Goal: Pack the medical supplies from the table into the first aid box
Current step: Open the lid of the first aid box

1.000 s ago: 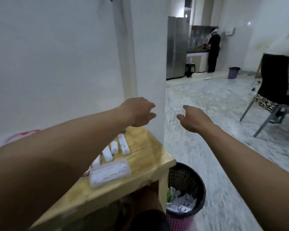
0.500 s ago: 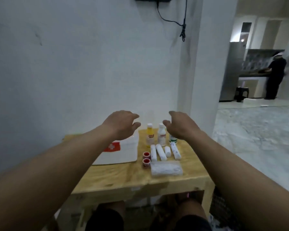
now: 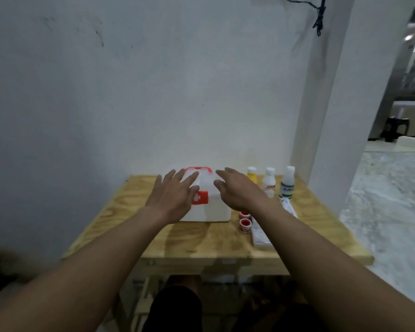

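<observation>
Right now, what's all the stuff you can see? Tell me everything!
box: 1, white with red handle and latch, middle of table
bottles: 3, yellow, white, clear with green label, back of table right of box
pots: 2, red and white, by box's front right corner
packet: 1, white, right of pots
roll: 1 showing, white, partly hidden by right arm
table: 1, wooden, against wall
cable: 1, black, high on wall
stool: 1, black, far room on right
left hand: 1, open, over box
right hand: 1, open, over box
</observation>
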{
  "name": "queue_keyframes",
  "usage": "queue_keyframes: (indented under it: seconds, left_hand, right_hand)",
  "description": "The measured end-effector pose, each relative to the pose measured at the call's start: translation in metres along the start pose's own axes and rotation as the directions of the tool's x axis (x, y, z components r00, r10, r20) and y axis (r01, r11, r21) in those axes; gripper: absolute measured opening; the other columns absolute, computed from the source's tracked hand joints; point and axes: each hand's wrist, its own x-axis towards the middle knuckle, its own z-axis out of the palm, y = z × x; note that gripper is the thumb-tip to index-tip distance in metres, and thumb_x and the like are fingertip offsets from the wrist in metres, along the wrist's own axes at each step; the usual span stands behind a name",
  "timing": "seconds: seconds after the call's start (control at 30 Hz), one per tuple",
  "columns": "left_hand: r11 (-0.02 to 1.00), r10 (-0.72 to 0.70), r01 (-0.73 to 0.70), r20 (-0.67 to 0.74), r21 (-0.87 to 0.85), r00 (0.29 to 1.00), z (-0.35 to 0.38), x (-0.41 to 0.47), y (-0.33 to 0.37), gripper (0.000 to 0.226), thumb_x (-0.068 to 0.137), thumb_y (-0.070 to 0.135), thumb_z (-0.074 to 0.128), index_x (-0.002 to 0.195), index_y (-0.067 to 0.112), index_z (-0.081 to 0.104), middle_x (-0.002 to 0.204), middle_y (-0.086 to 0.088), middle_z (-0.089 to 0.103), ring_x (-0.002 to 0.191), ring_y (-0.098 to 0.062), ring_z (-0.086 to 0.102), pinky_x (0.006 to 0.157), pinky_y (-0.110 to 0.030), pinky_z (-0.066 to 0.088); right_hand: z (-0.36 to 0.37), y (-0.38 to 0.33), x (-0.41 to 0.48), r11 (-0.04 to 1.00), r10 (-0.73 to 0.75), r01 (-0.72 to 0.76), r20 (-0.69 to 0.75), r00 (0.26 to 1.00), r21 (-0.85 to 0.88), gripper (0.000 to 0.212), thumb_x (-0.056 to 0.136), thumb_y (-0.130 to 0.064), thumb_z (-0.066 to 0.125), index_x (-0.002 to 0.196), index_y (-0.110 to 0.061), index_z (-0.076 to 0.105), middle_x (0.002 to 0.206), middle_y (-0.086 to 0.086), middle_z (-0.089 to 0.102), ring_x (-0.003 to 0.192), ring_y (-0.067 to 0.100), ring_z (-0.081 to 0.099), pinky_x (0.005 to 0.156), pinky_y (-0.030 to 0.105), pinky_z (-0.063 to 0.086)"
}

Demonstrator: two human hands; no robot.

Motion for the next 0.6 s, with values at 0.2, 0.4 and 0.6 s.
queue_keyframes:
  seconds: [0.2, 0.4, 0.6]
  left_hand:
    - [0.975, -0.191, 0.161, -0.211, -0.152, 0.959, 0.018, -0.017, 0.006, 0.057, 0.102, 0.053, 0.035, 0.152, 0.027, 0.041, 0.160, -0.008, 0.035, 0.149, -0.028, 0.025, 0.119, -0.049, 0.023]
    - [0.695, -0.613, 0.392, -0.212, -0.603, 0.761, 0.017, -0.036, 0.035, 0.057, 0.091, 0.049, 0.063, 0.141, 0.027, 0.046, 0.149, -0.005, 0.036, 0.133, -0.027, 0.038, 0.096, -0.035, 0.043]
    - [-0.134, -0.769, 0.426, 0.365, -0.895, 0.525, 0.013, -0.028, 0.050, 0.068, 0.083, 0.031, 0.080, 0.133, 0.018, 0.036, 0.129, -0.012, 0.056, 0.104, -0.030, 0.065, 0.085, -0.036, 0.056]
  right_hand:
    - [0.013, 0.007, 0.002, 0.999, -0.043, 0.043, -0.026, 0.999, 0.007, 0.048, 0.107, -0.034, 0.032, 0.154, -0.024, 0.035, 0.159, 0.017, 0.028, 0.150, 0.021, 0.018, 0.114, 0.031, 0.021]
    - [0.010, 0.006, -0.001, 1.000, -0.028, 0.028, 0.003, 1.000, 0.008, 0.048, 0.107, -0.037, 0.032, 0.154, -0.028, 0.033, 0.163, 0.012, 0.023, 0.151, 0.018, 0.015, 0.115, 0.033, 0.022]
    - [0.007, -0.001, -0.004, 0.997, -0.056, 0.058, 0.032, 0.998, -0.054, 0.048, 0.107, -0.028, 0.032, 0.155, -0.021, 0.031, 0.160, 0.012, 0.028, 0.148, 0.025, 0.021, 0.114, 0.036, 0.024]
